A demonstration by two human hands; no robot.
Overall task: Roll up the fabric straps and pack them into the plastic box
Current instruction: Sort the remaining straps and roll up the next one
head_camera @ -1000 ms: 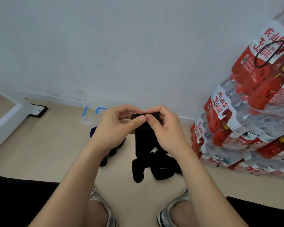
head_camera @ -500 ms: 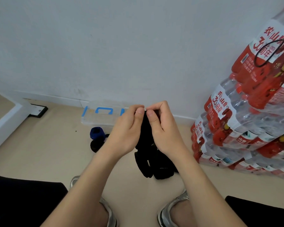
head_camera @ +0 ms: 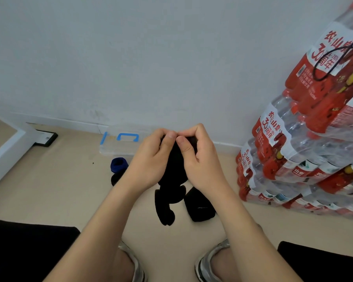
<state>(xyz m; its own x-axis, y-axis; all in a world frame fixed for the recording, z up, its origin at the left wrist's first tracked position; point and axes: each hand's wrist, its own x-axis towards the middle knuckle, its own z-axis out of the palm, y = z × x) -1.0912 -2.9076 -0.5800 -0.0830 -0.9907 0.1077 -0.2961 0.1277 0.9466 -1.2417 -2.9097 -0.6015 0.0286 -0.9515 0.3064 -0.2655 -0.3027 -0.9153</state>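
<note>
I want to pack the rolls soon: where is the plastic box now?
Head view, left of centre: the plastic box sits on the floor against the wall, beyond the left hand and the blue roll.

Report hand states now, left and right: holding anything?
Left hand: closed, pinching the top end of the black strap.
Right hand: closed, pinching the same end of the black strap.

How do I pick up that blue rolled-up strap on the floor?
Come from above and pinch the blue rolled fabric strap across its round sides. It seems to sit coil-end up on the beige floor, so squeezing the sides should keep it wound.
</note>
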